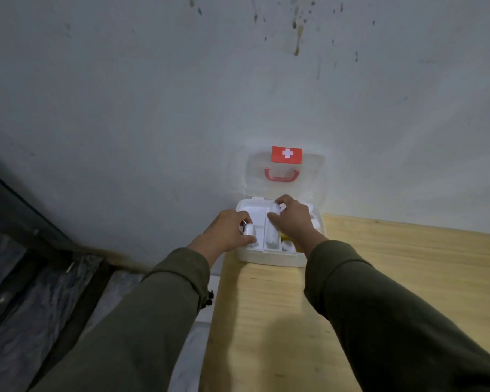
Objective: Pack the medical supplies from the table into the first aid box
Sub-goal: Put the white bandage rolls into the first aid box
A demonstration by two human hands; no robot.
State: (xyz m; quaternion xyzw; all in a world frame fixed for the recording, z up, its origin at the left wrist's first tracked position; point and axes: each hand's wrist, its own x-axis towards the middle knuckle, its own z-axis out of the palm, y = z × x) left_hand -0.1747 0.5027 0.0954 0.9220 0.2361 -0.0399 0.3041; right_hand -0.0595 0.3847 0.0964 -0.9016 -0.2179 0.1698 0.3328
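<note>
A white first aid box (pixel 272 260) stands open at the far left corner of the wooden table (pixel 408 278). Its clear lid (pixel 255 176), with a red cross label and red handle, leans back against the wall. My left hand (pixel 228 229) is over the box's left compartment, fingers closed on a small white bottle (pixel 249 231). My right hand (pixel 293 217) reaches into the middle, fingers on the top end of a long white item (pixel 272 236) that lies in the centre compartment. A small white round item (pixel 287 246) and something yellow sit beside it, partly hidden by my right wrist.
A grey stained wall (pixel 238 94) rises directly behind the box. The table's left edge (pixel 218 306) runs just beside the box, with a dark floor and plastic sheeting (pixel 40 292) below on the left.
</note>
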